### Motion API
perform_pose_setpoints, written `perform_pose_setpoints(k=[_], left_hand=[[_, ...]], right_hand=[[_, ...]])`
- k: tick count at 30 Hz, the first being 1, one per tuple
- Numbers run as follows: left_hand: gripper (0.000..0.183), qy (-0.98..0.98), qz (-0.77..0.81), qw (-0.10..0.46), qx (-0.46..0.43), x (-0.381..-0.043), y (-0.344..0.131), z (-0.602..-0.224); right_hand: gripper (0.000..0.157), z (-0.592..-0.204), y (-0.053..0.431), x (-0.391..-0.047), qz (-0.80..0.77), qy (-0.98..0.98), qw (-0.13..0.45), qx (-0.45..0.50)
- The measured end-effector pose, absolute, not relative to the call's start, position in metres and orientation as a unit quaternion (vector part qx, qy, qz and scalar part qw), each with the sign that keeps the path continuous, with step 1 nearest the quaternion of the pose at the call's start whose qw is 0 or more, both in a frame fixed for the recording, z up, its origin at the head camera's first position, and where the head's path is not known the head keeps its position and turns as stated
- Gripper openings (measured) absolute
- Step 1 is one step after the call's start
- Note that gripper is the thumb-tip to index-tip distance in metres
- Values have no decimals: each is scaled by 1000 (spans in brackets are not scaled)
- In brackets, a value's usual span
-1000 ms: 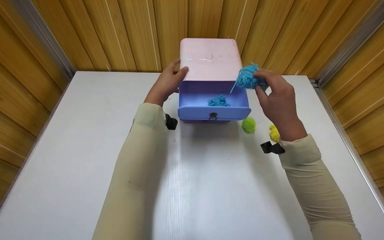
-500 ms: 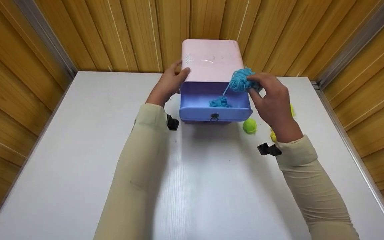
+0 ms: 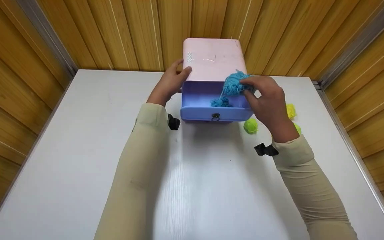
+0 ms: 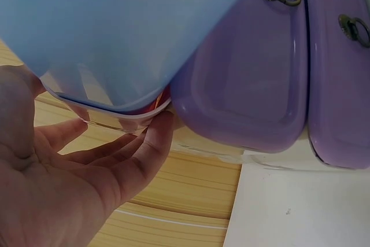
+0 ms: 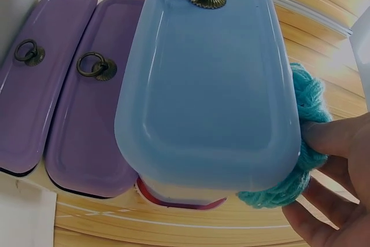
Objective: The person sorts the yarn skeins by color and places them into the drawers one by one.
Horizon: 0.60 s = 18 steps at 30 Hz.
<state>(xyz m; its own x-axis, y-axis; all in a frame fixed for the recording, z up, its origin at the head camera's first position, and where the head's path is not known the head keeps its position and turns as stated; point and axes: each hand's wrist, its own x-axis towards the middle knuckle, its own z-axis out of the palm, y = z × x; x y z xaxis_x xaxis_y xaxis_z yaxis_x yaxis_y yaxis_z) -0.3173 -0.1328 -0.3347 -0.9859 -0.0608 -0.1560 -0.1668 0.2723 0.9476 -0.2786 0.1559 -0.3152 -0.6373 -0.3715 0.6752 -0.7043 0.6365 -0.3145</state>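
A pink-topped mini drawer cabinet (image 3: 213, 60) stands at the table's back, its blue top drawer (image 3: 198, 114) pulled out. Inside that drawer lies a small heap of blue yarn (image 3: 221, 102). My right hand (image 3: 267, 100) pinches a blue yarn ball (image 3: 233, 84) above the drawer's right side, a strand trailing from it toward the heap. In the right wrist view the blue drawer front partly hides this yarn ball (image 5: 312, 99). My left hand (image 3: 170, 81) rests against the cabinet's left side, thumb at the top's edge; the left wrist view shows its fingers (image 4: 136, 169) spread along that side.
A green yarn ball (image 3: 251, 126) lies on the white table (image 3: 212, 186) right of the cabinet. Yellow yarn (image 3: 290, 111) and another yellow-green piece sit partly behind my right hand. Purple drawers (image 5: 95, 96) below are closed. Wood-look walls (image 3: 138, 33) stand behind and at both sides.
My right hand has moved left with the blue yarn ball, from beside the cabinet to over the open drawer. My left hand keeps its place on the cabinet.
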Motion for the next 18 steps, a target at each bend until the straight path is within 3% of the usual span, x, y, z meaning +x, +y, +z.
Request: perform_pose_setpoints(k=[18], left_hand=[[69, 800, 592, 51, -79, -315, -133, -337]], right_hand=[[22, -321, 154, -278, 280, -871, 230, 332]])
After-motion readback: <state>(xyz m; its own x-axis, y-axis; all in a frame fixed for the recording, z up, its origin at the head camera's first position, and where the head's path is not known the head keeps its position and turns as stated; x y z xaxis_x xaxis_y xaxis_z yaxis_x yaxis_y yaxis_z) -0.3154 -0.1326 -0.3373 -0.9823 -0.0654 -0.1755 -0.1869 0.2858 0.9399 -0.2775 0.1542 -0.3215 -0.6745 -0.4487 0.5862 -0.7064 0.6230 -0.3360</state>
